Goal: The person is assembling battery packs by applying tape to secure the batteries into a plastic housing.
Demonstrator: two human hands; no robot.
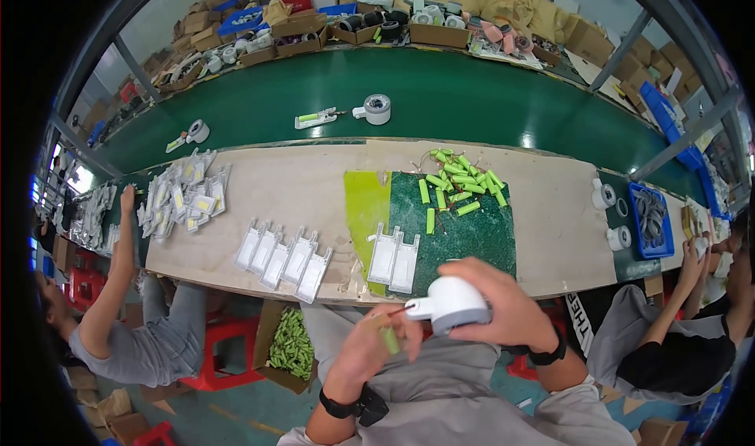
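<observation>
My right hand is wrapped round a white round housing with a grey rim and a short neck that points left. From the neck a thin dark red wire runs to my left hand, whose fingers are closed at a light green battery cell. Motion smears the cell and those fingertips. Both hands are above my lap, just off the bench's near edge. On the bench beyond lie two white flat casings side by side, with a heap of green battery cells behind them.
Several white casings stand in a row to the left, beside a pile of casings. A box of green cells is below the edge. Assemblies lie on the green belt. Co-workers sit on both sides. A blue tray is right.
</observation>
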